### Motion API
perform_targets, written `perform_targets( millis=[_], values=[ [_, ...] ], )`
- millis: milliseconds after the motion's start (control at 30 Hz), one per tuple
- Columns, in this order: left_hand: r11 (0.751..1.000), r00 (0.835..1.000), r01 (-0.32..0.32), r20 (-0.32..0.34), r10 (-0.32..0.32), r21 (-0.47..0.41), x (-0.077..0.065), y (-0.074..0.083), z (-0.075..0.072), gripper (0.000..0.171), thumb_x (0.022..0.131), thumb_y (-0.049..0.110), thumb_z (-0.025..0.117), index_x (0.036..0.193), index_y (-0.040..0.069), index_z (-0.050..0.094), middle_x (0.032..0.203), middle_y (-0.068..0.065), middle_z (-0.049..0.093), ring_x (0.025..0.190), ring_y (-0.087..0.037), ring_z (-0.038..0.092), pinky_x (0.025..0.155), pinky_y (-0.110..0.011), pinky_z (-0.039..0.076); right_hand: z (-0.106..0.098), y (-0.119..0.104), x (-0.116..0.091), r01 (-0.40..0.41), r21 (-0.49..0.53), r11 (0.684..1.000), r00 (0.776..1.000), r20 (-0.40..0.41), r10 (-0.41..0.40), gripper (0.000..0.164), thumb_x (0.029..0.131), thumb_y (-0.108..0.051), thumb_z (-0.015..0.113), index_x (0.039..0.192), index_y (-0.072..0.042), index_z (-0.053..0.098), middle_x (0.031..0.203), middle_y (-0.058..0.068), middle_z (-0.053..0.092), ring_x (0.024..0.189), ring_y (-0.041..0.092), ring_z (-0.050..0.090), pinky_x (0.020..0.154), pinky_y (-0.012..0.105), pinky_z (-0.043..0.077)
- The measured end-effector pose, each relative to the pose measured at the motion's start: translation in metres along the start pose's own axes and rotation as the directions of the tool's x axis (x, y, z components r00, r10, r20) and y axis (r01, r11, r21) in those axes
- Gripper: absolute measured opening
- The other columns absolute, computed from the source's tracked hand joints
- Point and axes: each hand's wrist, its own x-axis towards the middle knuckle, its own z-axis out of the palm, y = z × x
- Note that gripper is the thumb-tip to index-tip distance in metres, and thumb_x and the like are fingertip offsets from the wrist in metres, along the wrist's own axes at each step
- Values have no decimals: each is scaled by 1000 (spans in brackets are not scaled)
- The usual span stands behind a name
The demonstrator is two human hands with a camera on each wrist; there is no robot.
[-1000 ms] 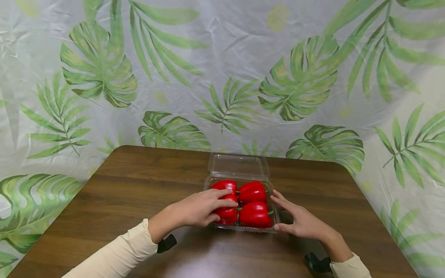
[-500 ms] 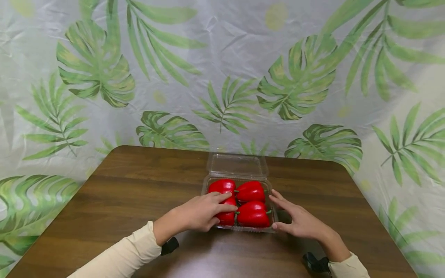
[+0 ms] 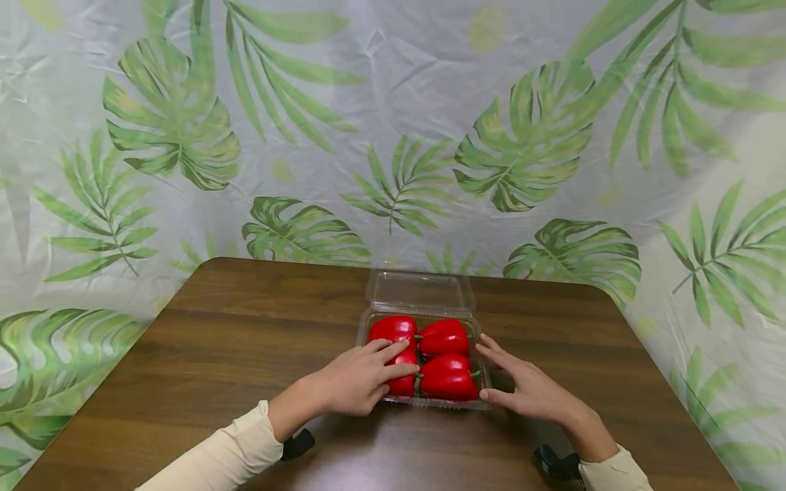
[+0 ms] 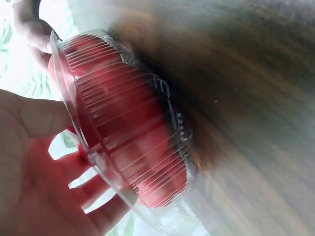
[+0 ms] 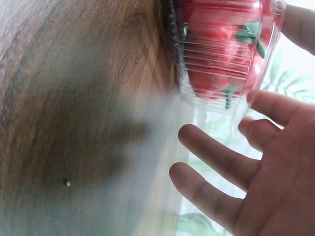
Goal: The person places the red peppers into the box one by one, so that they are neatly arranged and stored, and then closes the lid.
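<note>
A clear plastic clamshell box [image 3: 421, 293] stands on the table with its lid raised at the back. Several shiny red bell peppers [image 3: 447, 379] with green stems lie inside it in two rows. My left hand [image 3: 353, 382] rests over the left-hand peppers, fingers spread and nearly straight; in the left wrist view its thumb lies by the box's rim. At the right side of the box is my right hand [image 3: 534, 392], its fingers extended. Fingertips touch or nearly touch the rim there. In the right wrist view two fingers [image 5: 216, 152] stand apart from the box wall.
The box stands on a brown wooden table [image 3: 264, 300] with rounded back corners. Behind it hangs a pale cloth [image 3: 424, 82] printed with green leaves. Both wrists carry black bands [image 3: 557, 464].
My left hand has drawn slightly back toward me, its fingertips shifting left off the middle of the box. My right hand and the peppers stay nearly in place.
</note>
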Motion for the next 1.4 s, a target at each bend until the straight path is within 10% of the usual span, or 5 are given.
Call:
perform_targets(
  millis=[433,700,1400],
  values=[
    [986,998,47,-34,-53,-159,-10,-12,-9,55,95,25,62,147,14,49,158,-11,40,145,-34,40,114,-52,40,1,-1,1,25,-8,1000,1000,-14,-25,76,92,-43,67,152,-7,38,161,19,30,126,33,61,97,52,52],
    [950,977,124,-131,-167,-286,-14,-49,-26,44,94,18,61,136,5,59,147,-18,52,135,-37,50,110,-53,43,1,-4,3,30,1,1000,1000,0,-30,76,92,-43,67,153,-9,38,162,18,29,132,36,55,99,55,51],
    [895,948,271,-61,-311,-353,9,-90,-28,42,97,17,57,136,1,57,145,-20,54,135,-38,50,113,-54,40,1,-7,6,29,28,999,999,36,-30,76,93,-42,66,154,-8,35,163,19,25,134,38,53,98,56,50]
  ],
)
